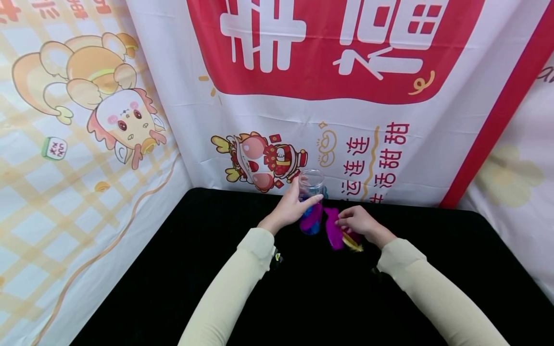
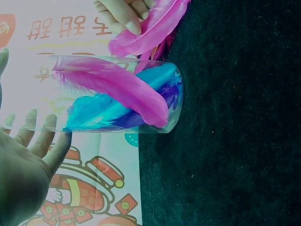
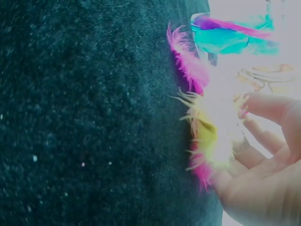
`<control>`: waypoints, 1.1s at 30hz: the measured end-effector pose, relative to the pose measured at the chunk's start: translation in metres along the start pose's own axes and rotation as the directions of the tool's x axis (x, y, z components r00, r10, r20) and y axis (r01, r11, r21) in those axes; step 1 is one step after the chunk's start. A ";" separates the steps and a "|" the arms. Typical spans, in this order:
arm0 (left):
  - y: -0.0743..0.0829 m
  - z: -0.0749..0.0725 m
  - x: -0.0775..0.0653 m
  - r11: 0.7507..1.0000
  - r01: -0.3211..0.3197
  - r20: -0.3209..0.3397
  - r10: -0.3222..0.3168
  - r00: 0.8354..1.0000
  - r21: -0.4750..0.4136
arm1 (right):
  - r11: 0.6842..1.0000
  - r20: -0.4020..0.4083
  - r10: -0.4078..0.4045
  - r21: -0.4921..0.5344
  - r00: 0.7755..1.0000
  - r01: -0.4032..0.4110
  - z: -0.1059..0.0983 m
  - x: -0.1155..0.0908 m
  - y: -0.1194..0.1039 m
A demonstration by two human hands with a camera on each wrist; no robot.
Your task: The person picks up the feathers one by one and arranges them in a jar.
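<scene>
My left hand (image 1: 293,204) grips a clear, open-topped plastic cup (image 1: 312,180) upright, with the thumb across its near side. Inside the cup lie a pink-purple feather (image 2: 117,89), a light-blue feather (image 2: 99,112) and something dark blue. Just right of the cup, my right hand (image 1: 358,222) pinches several feathers: a magenta feather (image 1: 333,230) hangs nearest the cup, beside a yellow feather (image 1: 352,242) and a darker pink-red one. In the right wrist view, glare washes out the middle of the feathers (image 3: 202,127), so where the fingers meet them is partly hidden.
A black cloth-covered table (image 1: 329,298) lies under both hands. Behind it hangs a white printed curtain (image 1: 277,110) with red panels and cartoon figures, close to the cup. Another printed curtain (image 1: 78,168) borders the left side. Pale sleeves (image 1: 233,293) cover both forearms.
</scene>
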State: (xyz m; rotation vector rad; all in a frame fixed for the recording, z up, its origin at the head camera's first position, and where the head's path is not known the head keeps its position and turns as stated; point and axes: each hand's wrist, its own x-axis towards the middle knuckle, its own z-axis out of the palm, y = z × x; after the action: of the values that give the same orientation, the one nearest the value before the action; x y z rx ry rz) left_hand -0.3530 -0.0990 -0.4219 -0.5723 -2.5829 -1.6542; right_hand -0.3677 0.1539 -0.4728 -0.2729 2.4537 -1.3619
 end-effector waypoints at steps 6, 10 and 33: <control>0.000 -0.001 0.000 1.000 0.001 0.006 -0.001 1.000 -0.005 | 0.997 0.030 -0.023 0.069 0.999 0.021 -0.006 -0.003 -0.001; 0.000 -0.001 0.001 1.000 0.006 0.006 -0.006 1.000 -0.003 | 0.994 0.035 -0.030 0.109 0.999 0.026 -0.010 -0.005 -0.003; 0.000 -0.001 0.002 1.000 0.007 0.012 -0.007 1.000 -0.018 | 0.988 -0.006 -0.037 0.149 0.999 0.037 -0.017 -0.011 -0.014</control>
State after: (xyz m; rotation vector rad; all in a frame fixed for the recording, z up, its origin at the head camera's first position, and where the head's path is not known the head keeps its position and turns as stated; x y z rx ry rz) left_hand -0.3544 -0.0989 -0.4211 -0.5765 -2.5839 -1.6826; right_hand -0.3635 0.1637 -0.4502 -0.2818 2.3450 -1.5525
